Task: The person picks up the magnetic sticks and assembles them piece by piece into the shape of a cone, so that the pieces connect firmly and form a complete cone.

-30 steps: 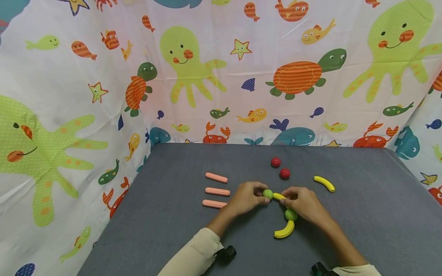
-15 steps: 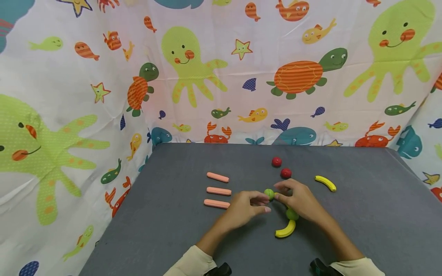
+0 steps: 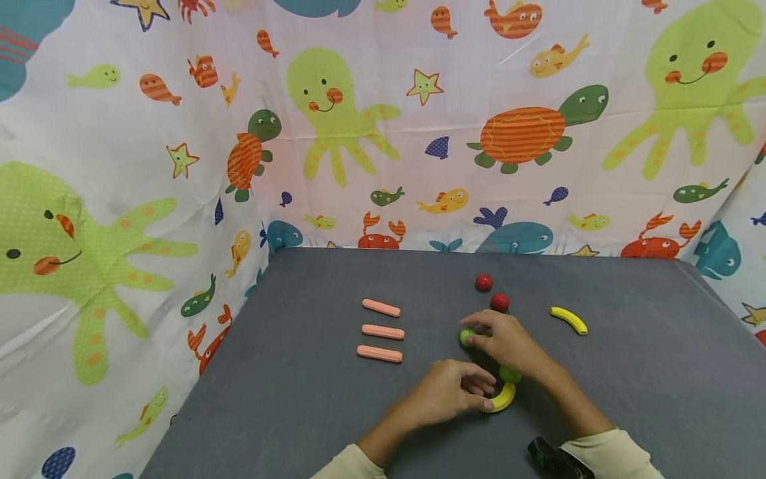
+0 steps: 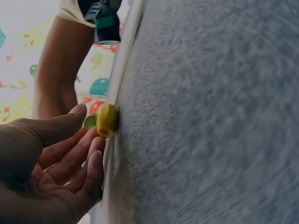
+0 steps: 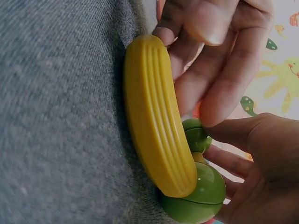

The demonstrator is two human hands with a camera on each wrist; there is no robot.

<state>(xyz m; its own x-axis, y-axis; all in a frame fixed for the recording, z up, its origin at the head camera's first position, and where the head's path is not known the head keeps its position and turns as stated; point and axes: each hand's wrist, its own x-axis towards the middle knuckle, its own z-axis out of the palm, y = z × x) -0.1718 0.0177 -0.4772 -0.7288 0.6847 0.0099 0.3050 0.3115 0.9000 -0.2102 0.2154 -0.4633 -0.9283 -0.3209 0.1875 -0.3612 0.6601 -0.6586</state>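
Note:
A curved yellow toy banana point(image 3: 503, 399) lies nearest the front, its upper end at a green ball point(image 3: 510, 375) with a seam. My left hand point(image 3: 451, 392) is beside its left end, thumb and fingers spread apart; in the left wrist view the fingertips are right at the banana point(image 4: 106, 120). My right hand point(image 3: 509, 342) reaches over to a smaller-looking green ball point(image 3: 465, 337), holding it between thumb and index finger. That hand mostly hides another yellow banana between the two balls. In the right wrist view the near banana point(image 5: 159, 116) overlaps the green ball point(image 5: 201, 189).
Three pink sticks point(image 3: 380, 354) lie in a column on the left of the grey table point(image 3: 311, 412). Two red balls point(image 3: 499, 303) sit toward the back, with a separate yellow banana point(image 3: 569, 320) on the right. A sea-animal curtain point(image 3: 359, 199) stands behind the table.
My left hand has let go of the upper green ball and come down to the near banana. My right hand has shifted left from the upper banana onto that ball.

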